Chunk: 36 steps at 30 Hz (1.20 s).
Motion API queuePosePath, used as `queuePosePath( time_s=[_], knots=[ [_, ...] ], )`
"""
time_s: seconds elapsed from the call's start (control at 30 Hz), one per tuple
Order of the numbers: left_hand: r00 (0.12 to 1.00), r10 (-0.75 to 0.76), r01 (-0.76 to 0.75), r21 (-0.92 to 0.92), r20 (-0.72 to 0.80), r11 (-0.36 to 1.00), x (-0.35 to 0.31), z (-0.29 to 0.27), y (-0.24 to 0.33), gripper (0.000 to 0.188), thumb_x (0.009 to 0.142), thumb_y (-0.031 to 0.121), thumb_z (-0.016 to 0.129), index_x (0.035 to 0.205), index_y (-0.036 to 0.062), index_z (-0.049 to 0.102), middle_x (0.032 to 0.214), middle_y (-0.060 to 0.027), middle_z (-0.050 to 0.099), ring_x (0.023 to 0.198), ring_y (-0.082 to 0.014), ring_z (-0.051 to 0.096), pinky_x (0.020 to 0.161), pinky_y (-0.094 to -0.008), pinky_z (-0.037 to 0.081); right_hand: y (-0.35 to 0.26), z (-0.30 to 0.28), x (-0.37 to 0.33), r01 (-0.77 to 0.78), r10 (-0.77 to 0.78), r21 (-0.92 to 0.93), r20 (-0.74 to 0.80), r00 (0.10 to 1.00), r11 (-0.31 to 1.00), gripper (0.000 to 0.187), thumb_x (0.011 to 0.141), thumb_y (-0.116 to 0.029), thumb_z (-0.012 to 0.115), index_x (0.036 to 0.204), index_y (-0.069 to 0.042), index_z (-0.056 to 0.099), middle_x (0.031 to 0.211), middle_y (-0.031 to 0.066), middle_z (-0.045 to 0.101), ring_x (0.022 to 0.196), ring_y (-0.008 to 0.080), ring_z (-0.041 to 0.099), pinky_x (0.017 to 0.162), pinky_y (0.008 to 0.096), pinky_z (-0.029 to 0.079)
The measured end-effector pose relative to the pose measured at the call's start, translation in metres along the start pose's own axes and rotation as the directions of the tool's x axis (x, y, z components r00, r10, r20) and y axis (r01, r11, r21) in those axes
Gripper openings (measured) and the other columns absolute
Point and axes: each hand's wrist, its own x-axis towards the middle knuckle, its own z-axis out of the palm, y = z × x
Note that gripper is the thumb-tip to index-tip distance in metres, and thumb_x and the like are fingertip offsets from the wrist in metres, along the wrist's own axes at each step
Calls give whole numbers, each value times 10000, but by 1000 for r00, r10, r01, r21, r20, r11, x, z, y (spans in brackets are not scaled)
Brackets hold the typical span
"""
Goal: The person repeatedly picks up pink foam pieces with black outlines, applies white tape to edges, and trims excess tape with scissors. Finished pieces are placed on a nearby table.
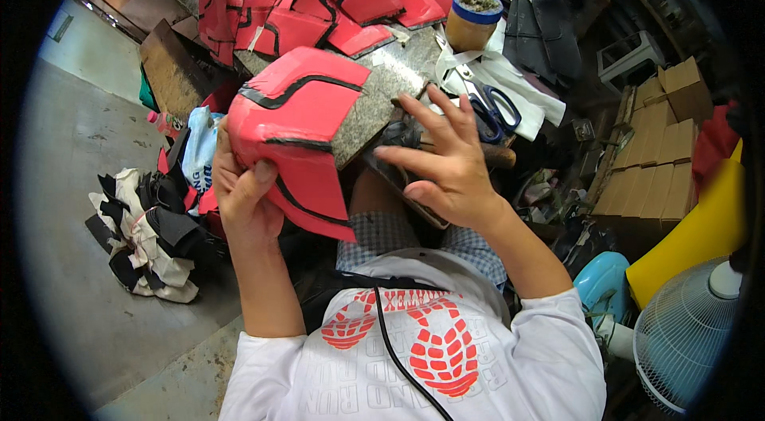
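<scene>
My left hand grips a curved red shoe upper with black wavy strips, its thumb on the near side and the other fingers behind. My right hand is apart from the upper, fingers spread, with nothing seen in them. It hovers over the near edge of the grey work surface. Below it lies a dark tool I cannot make out, partly hidden, and a wooden handle sticks out past the palm. Scissors with dark blue handles lie just beyond this hand on white cloth.
Several similar red uppers are heaped at the back. A blue-rimmed jar stands at the right of the surface. Scraps of fabric lie on the floor at left. Cardboard boxes and a white fan are at right.
</scene>
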Motion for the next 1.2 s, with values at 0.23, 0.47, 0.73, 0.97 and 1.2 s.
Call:
queuePosePath(
  time_s=[0.23, 0.47, 0.73, 0.97, 1.2],
  knots=[
    [975, -205, 182, 226, 83, 957, 24, 16, -12, 589, 802, 39, 720, 1329, -15, 463, 1188, -75, 619, 1082, -144, 606, 958, -295, 466, 71, -28, -5, -396, 416, 170, -106, 903, 902, 360, 782, -60, 732, 1131, -119, 667, 978, 83, 696, 903, 265, 652, 793, 364, 528],
    [964, -260, 242, 230, 51, 943, 42, 37, -14, 559, 835, 28, 695, 1345, -20, 471, 1216, -84, 610, 1104, -146, 595, 980, -296, 456, 102, -12, 0, -110, 131, -149, 142, 981, 983, 405, 671, -16, 763, 1050, -108, 656, 895, 52, 665, 968, 256, 636, 822, 373, 515],
    [942, -126, 179, -150, 310, 972, 118, 61, -63, 556, 886, 83, 685, 1365, -26, 426, 1224, -103, 608, 1115, -165, 605, 993, -322, 472, 100, -18, 1, -362, 593, 733, -70, 802, 576, 327, 874, 14, 667, 1171, -53, 551, 885, 46, 662, 765, 123, 653, 678, 259, 516],
    [963, 159, -254, 934, 219, 253, 135, 68, -136, 778, 775, 281, 792, 1368, -52, 416, 1328, -254, 485, 1236, -367, 470, 1068, -443, 378, 89, -44, -1, -279, 730, 915, -24, 683, 291, 412, 871, -16, 696, 1233, -47, 501, 894, 70, 672, 690, 133, 664, 590, 244, 524],
    [873, 18, -437, 767, 487, 469, 86, 88, -100, 172, 768, 137, 771, 897, 49, 698, 914, -64, 669, 958, -273, 562, 871, -379, 441, 64, -41, 7, -301, 674, 915, 46, 737, 268, 458, 842, 7, 709, 1245, -47, 498, 877, 66, 662, 704, 133, 648, 610, 252, 536]
  ],
)
